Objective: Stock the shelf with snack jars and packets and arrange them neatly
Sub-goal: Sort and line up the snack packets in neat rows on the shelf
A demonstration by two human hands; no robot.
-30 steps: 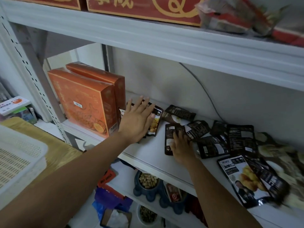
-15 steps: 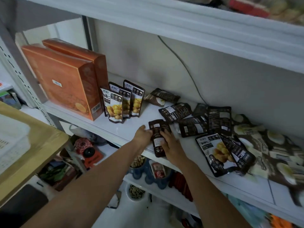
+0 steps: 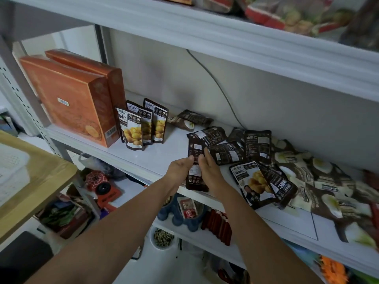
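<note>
Holding one dark snack packet between both hands, the person works at the centre of the frame, over the front edge of the white middle shelf. The left hand pinches the packet's left edge with curled fingers and thumb. The right hand grips its right edge, fingers wrapped round it. The packet stands roughly upright with its printed back toward the camera.

Left of centre, a row of three upright packets stands face-forward on the shelf, overlapping one another, the leftmost just beside two orange boxes standing on edge at the left.

Right of the hands, loose dark packets lie flat and overlapping in a heap. One packet showing yellow contents lies face-up near the shelf's front. Further right, brown-and-cream packets lie piled toward the frame edge; their print is blurred. Two more dark packets lie against the back wall, behind the heap.

A dark cable runs down the back wall. At lower centre, a blue container sits on the shelf below. A wooden table bearing a white basket stands at the left edge.
</note>
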